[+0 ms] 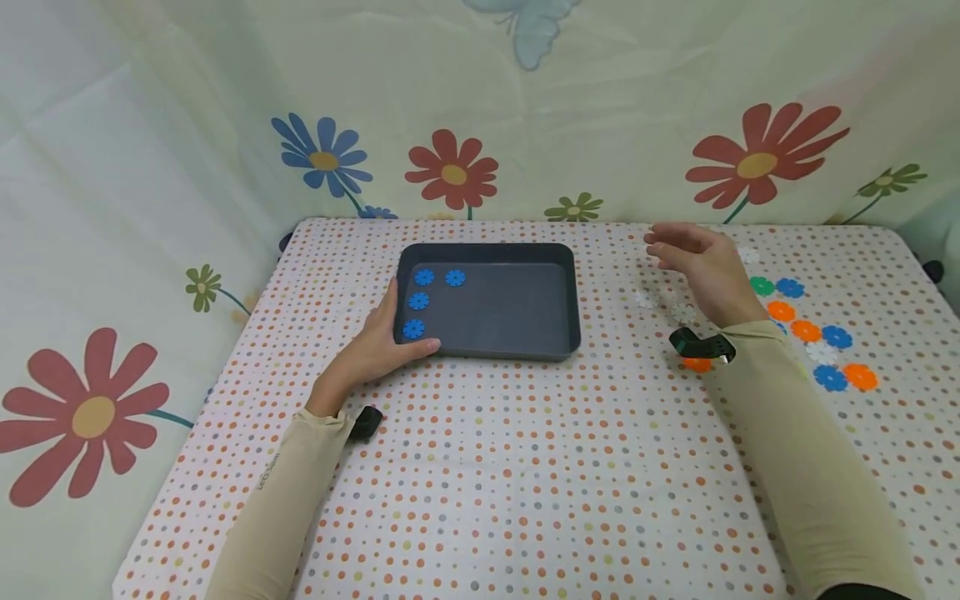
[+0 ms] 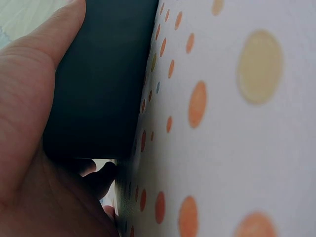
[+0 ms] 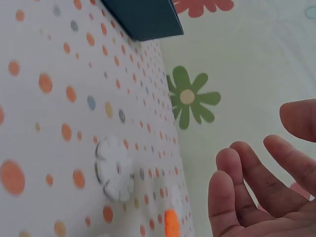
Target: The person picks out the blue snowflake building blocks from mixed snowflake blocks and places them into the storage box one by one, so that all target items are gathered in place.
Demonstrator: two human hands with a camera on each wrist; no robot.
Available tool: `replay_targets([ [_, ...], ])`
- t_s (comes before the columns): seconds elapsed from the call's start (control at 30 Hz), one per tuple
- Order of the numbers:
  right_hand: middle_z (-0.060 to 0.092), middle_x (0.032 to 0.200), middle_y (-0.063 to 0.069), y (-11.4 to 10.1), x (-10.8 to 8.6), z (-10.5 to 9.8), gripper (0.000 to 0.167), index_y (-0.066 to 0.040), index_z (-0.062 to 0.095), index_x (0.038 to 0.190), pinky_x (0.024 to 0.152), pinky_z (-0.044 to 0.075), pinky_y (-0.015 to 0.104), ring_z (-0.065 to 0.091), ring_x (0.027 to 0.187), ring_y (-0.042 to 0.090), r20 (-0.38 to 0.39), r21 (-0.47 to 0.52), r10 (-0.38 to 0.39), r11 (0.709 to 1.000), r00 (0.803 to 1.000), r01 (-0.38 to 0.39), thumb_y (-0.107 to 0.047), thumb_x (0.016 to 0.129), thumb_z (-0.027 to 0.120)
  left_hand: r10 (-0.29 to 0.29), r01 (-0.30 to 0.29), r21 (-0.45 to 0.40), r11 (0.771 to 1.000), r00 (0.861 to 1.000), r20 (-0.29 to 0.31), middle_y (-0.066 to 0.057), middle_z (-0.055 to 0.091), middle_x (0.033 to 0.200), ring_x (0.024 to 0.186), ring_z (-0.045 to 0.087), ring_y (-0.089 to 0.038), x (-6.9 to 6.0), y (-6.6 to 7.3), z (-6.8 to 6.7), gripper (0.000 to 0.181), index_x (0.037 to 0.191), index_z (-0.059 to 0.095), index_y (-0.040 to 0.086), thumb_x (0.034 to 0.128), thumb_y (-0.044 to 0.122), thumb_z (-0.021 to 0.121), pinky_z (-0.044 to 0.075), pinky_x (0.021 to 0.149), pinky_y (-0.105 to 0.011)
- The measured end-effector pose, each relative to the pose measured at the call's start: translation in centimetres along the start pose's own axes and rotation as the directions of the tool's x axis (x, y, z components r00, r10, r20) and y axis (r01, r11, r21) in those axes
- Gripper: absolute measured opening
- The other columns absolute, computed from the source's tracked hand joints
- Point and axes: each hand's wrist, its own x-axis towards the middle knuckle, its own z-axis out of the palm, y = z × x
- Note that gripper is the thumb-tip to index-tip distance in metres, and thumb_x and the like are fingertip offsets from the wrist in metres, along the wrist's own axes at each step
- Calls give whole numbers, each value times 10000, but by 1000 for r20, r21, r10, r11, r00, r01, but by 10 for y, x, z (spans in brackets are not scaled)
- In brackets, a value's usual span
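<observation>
Polka-dot tablecloth (image 1: 525, 483) below. I see the left hand (image 1: 367, 346) gripping the gray tray (image 1: 517, 308); four blue snowflake discs (image 1: 418, 301) lie inside, beside that grip. Loose mixed-colour discs (image 1: 806, 331) remain near the relaxed, empty right hand (image 1: 705, 271).

A shallow dark gray tray (image 1: 510, 312) lies flat, open side up, with four blue flower-shaped discs (image 1: 418, 302) inside: three along its left side, one beside the farthest. At right, loose discs (image 1: 806, 331) in white, orange, blue and green lie scattered.
</observation>
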Motion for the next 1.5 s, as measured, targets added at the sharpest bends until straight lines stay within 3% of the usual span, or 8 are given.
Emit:
replay_targets([
  [0.33, 621, 1420, 37, 15, -12, -23, 544, -23, 530, 1557, 942, 486, 192, 620, 1153, 114, -37, -71, 64, 995, 997, -66, -343, 1121, 591, 10, -10, -10, 1000, 1000, -1, 3, -147, 1778, 1624, -108, -370, 0, 2, 0, 1333, 1695, -214, 275, 889, 683, 767, 105, 1226, -720],
  [0.5, 584, 1463, 33, 18, -19, -34, 581, -53, 502, 1588, 1082, 449, 290, 556, 1211, 131, -40, -80, 123, 989, 992, -126, -380, 1116, 586, 13, -13, -3, 1000, 1000, 0, 6, -153, 1777, 1625, -97, -382, 0, 1, 0, 1333, 1692, -222, 274, 890, 692, 758, 105, 1220, -731],
  [0.67, 529, 1537, 141, 24, -27, -46, 610, -33, 459, 1615, 1171, 419, 371, 539, 1192, 57, -43, -158, 134, 978, 990, -139, -380, 1124, 561, 13, -13, -1, 1000, 1000, -2, 3, -149, 1779, 1625, -97, -376, 0, 1, -1, 1326, 1693, -219, 271, 897, 676, 760, 108, 1225, -723],
  [0.87, 497, 1554, 273, 31, -34, -59, 610, 12, 454, 1601, 1094, 412, 594, 503, 1324, 361, -7, -315, 147, 939, 989, -141, -370, 1133, 536, 12, -12, 3, 1000, 1000, 0, -13, -150, 1780, 1623, -98, -395, -1, 2, -1, 1324, 1695, -219, 257, 902, 680, 753, 105, 1218, -735],
  [0.97, 498, 1523, 323, 33, -37, -67, 562, 67, 470, 1562, 1025, 439, 543, 459, 1346, 490, 13, -373, 137, 920, 991, -122, -290, 1134, 546, 13, -13, 6, 1000, 1000, -1, -12, -147, 1781, 1624, -99, -390, -1, 1, -1, 1323, 1697, -214, 252, 902, 682, 752, 103, 1220, -733],
  [1.1, 516, 1459, 360, 37, -39, -72, 504, 107, 496, 1510, 932, 450, 425, 480, 1302, 515, 33, -423, 148, 898, 988, -120, -197, 1119, 590, 9, -9, 10, 1000, 1000, -1, -7, -147, 1780, 1626, -95, -383, -1, 0, -1, 1317, 1694, -218, 264, 904, 677, 752, 107, 1221, -729],
  [1.3, 530, 1390, 407, 42, -38, -79, 503, 141, 506, 1470, 1023, 422, 688, 507, 1238, 537, 58, -497, 207, 854, 977, -151, -160, 1090, 639, 6, -6, 7, 1000, 1000, -1, -13, -147, 1781, 1626, -92, -384, -1, 1, -2, 1318, 1691, -224, 275, 902, 682, 751, 110, 1218, -734],
  [1.5, 556, 1329, 425, 45, -40, -83, 498, 198, 542, 1382, 984, 447, 712, 517, 1186, 555, 111, -586, 215, 803, 970, -111, -133, 1038, 684, 8, -8, -1, 1000, 1000, 2, -10, -150, 1780, 1625, -101, -380, 0, 0, -1, 1323, 1696, -214, 260, 900, 672, 760, 104, 1222, -729],
])
